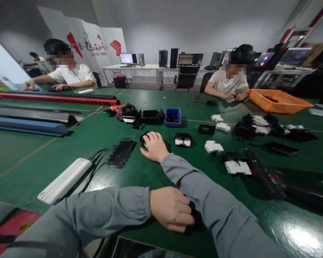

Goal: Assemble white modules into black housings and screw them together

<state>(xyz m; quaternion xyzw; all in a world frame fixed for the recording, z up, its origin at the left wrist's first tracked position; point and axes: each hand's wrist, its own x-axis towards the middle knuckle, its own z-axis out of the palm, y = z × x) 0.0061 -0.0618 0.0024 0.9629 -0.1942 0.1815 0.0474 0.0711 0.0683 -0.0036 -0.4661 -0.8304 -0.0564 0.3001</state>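
Note:
My right hand [155, 146] reaches across to the table's middle, its fingers curled over a small black piece [143, 138] with a bit of white showing; the palm hides most of it. Near the table's front edge, under my right forearm, my left hand [172, 209] is closed. Something dark [196, 216] lies at its fingers, too shadowed to name. Right of my right hand sits a black holder with a white module [183, 140]. A dark phone [121, 153] lies to its left, and a blue bin [173, 117] of small dark parts stands beyond.
A white power bank [66, 181] with black cables lies left. At right are a black power screwdriver [266, 177], white modules [213, 146] and black housings [280, 147]. A red drill [121, 110], long metal rails [29, 123] and an orange basket [280, 104] are farther off. Two people sit opposite.

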